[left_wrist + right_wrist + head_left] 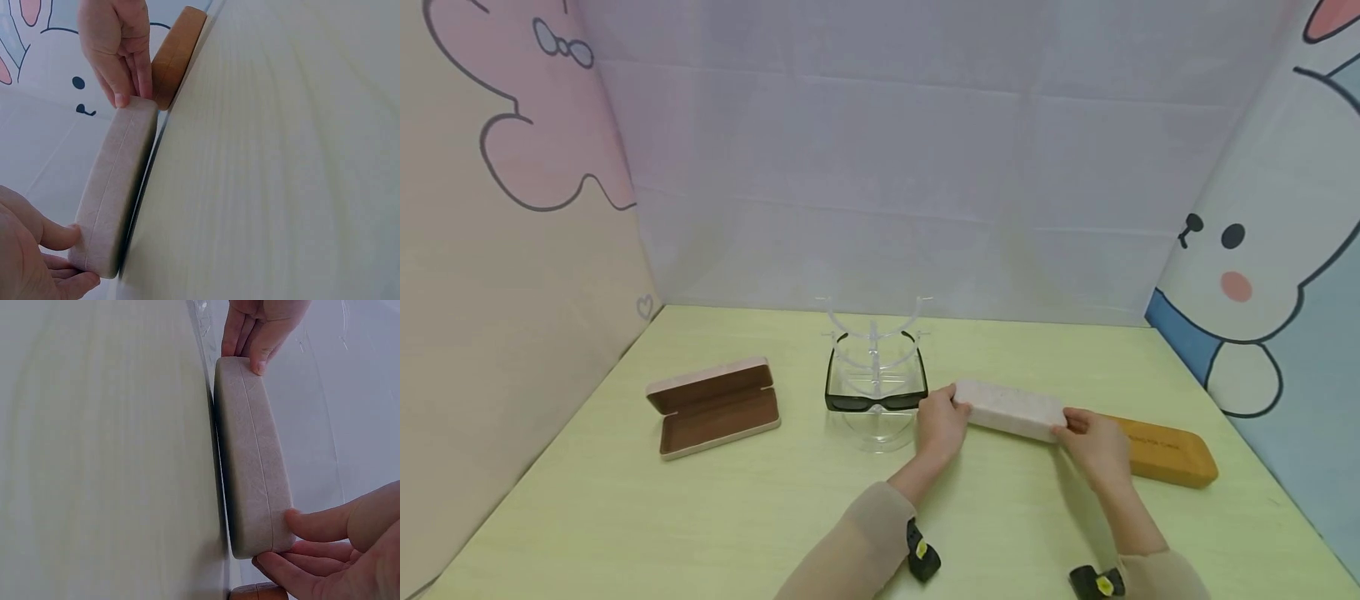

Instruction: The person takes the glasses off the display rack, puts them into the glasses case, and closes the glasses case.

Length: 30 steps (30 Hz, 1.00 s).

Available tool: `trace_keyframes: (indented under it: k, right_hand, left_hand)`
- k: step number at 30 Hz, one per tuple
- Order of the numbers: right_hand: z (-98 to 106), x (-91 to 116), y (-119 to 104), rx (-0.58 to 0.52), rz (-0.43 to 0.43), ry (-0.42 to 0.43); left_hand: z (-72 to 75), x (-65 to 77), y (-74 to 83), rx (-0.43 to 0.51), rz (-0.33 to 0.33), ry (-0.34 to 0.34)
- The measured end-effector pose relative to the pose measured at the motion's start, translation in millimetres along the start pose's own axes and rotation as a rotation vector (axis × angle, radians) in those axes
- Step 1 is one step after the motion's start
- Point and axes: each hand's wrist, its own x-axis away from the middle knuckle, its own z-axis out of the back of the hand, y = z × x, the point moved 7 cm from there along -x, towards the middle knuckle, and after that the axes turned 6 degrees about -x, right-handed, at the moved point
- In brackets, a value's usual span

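Observation:
Between both hands is a closed whitish glasses case [1011,408], held level just over the table, with a seam along its side. My left hand [942,423] grips its left end, thumb on the upper half and fingers below, as the left wrist view shows. The right hand [1096,446] pinches the opposite end the same way, thumb [319,525] near the seam. Behind the right hand lies a closed mustard-yellow glasses case [1172,452], partly covered by that hand. Left of the left hand, black-framed glasses [877,403] sit on a clear display stand [874,358].
An open glasses case [718,417] with a brown lining stands at the left of the pale yellow-green table [625,525]. A white cloth [925,167] hangs along the back edge, and printed cartoon panels flank both sides.

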Motion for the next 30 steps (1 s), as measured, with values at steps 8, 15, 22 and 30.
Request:
trace_keyframes:
  k: [8,15,22,30]
  right_hand:
    - [-3,0,-10,0.111,0.053,0.028]
    - [-3,0,-11,0.14,0.024,0.047]
    - [0,3,-17,0.112,0.049,0.075]
    - [-2,6,-37,0.135,0.157,0.057]
  left_hand:
    - [-1.7,0.6,0.8,-0.022,-0.008,-0.007]
    - [-6.7,5.0,3.7,-0.079,-0.054,-0.068]
    - [1.3,12.3,14.5,-0.12,-0.136,-0.087]
    - [21.5,23.0,20.6,-0.314,-0.25,-0.107]
